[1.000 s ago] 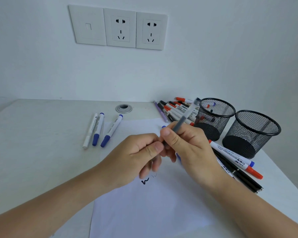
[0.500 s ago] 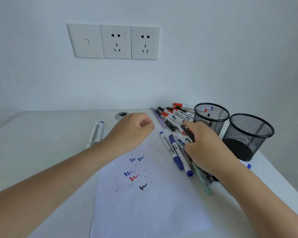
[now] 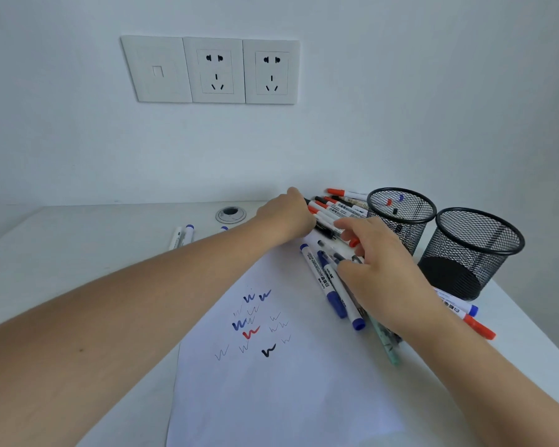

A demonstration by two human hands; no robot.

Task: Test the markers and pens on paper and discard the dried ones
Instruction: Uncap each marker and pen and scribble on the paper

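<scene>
Left hand (image 3: 288, 214) reaches across to the marker pile (image 3: 336, 209) at the table's (image 3: 78, 253) back edge, fingers curled on it; grasp cannot be told. Right hand (image 3: 378, 262) rests spread, holding nothing, on pens (image 3: 331, 285) beside the paper (image 3: 271, 398). Paper bears blue, red and black squiggles. Two mesh cups (image 3: 471, 253) stand right.
</scene>
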